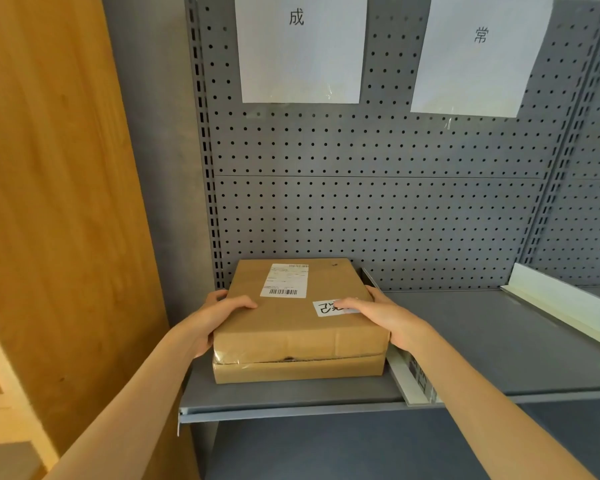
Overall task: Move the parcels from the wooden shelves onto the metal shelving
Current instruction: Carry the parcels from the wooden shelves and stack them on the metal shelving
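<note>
A brown cardboard parcel (291,320) with a white shipping label and a small handwritten sticker lies on top of a second, flatter brown parcel (298,370) at the left end of the grey metal shelf (482,344). My left hand (212,320) grips the upper parcel's left side, thumb on its top. My right hand (385,320) grips its right side, thumb lying over the handwritten sticker.
A white divider (407,379) runs front to back just right of the parcels, and another white divider (565,306) stands further right. Grey pegboard (378,209) carries two white paper signs. A wooden shelf unit's side panel (59,202) stands at the left.
</note>
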Tool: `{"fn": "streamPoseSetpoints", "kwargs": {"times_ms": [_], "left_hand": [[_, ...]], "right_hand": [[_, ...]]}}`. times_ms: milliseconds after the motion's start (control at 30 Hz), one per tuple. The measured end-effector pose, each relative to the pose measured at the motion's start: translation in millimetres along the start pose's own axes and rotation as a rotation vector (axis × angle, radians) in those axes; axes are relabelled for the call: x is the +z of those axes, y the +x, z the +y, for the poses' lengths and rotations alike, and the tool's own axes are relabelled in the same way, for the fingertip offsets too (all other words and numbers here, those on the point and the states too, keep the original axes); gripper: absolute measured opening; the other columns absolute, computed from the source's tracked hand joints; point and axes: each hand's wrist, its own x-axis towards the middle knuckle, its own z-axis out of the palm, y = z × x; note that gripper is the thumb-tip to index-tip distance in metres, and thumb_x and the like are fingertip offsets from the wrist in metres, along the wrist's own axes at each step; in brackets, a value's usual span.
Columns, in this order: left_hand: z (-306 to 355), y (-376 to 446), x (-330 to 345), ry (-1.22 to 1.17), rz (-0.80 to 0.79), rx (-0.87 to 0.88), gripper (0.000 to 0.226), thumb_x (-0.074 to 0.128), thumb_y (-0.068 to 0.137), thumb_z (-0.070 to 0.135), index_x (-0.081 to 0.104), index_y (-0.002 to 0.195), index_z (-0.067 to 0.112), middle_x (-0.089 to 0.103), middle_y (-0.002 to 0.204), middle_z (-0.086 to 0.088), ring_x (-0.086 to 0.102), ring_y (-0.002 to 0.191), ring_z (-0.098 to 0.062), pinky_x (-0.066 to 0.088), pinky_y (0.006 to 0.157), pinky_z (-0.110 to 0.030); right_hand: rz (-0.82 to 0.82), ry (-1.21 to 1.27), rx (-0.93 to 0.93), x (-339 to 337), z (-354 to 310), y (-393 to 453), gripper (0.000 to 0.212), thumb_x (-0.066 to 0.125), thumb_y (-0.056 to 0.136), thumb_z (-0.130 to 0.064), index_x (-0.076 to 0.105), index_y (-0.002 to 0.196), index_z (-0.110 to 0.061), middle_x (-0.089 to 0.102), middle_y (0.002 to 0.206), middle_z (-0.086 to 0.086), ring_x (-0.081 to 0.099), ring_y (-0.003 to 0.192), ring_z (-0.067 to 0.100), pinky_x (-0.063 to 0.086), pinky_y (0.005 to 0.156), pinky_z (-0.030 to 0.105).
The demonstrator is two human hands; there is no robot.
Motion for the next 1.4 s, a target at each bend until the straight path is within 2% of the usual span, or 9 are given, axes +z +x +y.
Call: {"fn": "streamPoseSetpoints", "kwargs": {"times_ms": [100,200,300,367,467,700,900,1133,1400], "left_hand": [[-1.4,-0.4,0.1,-0.001,-0.003,0.009,0.081,0.073,0.078,0.028,0.024,0.142,0.022,0.050,0.105,-0.010,0.055,0.096,-0.028,0.050,0.076,-0.037],[-3.5,0.5,-0.7,0.011,-0.002,0.020,0.080,0.073,0.079,0.029,0.024,0.142,0.021,0.050,0.103,-0.008,0.055,0.096,-0.027,0.050,0.080,-0.038],[1.7,-2.5,-0.2,0.087,0.023,0.071,0.077,0.072,0.080,0.031,0.028,0.142,0.017,0.052,0.104,-0.004,0.056,0.090,-0.021,0.049,0.074,-0.033],[6.9,-11.5,0.4,0.219,0.085,0.174,0.076,0.071,0.082,0.032,0.030,0.143,0.015,0.052,0.121,-0.006,0.055,0.093,-0.019,0.047,0.073,-0.030],[11.5,-31.0,-2.8,0.474,0.198,0.365,0.073,0.069,0.084,0.038,0.034,0.143,0.014,0.048,0.138,-0.010,0.050,0.119,-0.026,0.043,0.091,-0.034],[29.4,-125.5,-19.7,0.983,0.469,0.724,0.054,0.062,0.087,0.044,0.048,0.134,0.021,0.058,0.126,-0.005,0.055,0.113,-0.025,0.046,0.086,-0.036],[20.5,-211.7,-17.6,1.139,0.671,0.941,0.045,0.057,0.091,0.038,0.053,0.130,0.018,0.062,0.119,-0.006,0.058,0.106,-0.025,0.048,0.083,-0.035],[-3.4,-292.2,-31.2,1.203,0.754,0.927,0.043,0.053,0.092,0.041,0.052,0.130,0.021,0.061,0.120,-0.003,0.057,0.108,-0.023,0.046,0.084,-0.033],[-28.8,-359.8,-103.7,1.209,0.810,0.849,0.044,0.051,0.093,0.039,0.050,0.132,0.019,0.059,0.123,-0.003,0.056,0.113,-0.024,0.045,0.092,-0.036]], "right_hand": [[0.004,-0.018,0.015,0.1,0.2,1.4,0.096,0.080,0.070,-0.041,0.026,0.148,-0.023,0.053,0.133,0.006,0.056,0.113,0.024,0.047,0.099,0.044],[0.013,-0.033,0.029,0.9,-1.6,-2.7,0.101,0.082,0.067,-0.044,0.027,0.148,-0.022,0.052,0.134,0.006,0.057,0.113,0.024,0.048,0.099,0.043],[0.055,-0.174,0.000,3.4,-12.1,-11.2,0.102,0.077,0.073,-0.045,0.018,0.152,-0.018,0.039,0.147,0.006,0.046,0.127,0.024,0.041,0.103,0.035],[0.143,-0.304,-0.084,5.0,-22.6,-20.6,0.098,0.075,0.079,-0.041,0.015,0.152,-0.016,0.030,0.153,0.007,0.035,0.137,0.025,0.035,0.107,0.034],[0.252,-0.431,-0.225,9.7,-37.5,-42.7,0.088,0.071,0.083,-0.036,0.020,0.151,-0.013,0.029,0.153,0.009,0.030,0.139,0.026,0.031,0.107,0.037],[0.498,-0.870,-0.511,19.4,-68.8,-130.9,0.066,0.058,0.091,-0.040,0.032,0.145,-0.013,0.041,0.142,0.008,0.037,0.130,0.028,0.036,0.100,0.038],[0.573,-1.100,-0.733,30.9,-67.2,-210.5,0.059,0.054,0.093,-0.042,0.038,0.142,-0.013,0.044,0.138,0.006,0.040,0.127,0.025,0.031,0.104,0.035],[0.519,-1.148,-0.784,61.5,-58.9,-282.9,0.054,0.052,0.094,-0.042,0.041,0.138,-0.013,0.045,0.135,0.006,0.041,0.124,0.025,0.032,0.102,0.034],[0.471,-1.106,-0.854,128.0,-85.0,-344.7,0.056,0.052,0.094,-0.041,0.040,0.140,-0.013,0.044,0.138,0.006,0.040,0.125,0.025,0.031,0.102,0.034]]}}
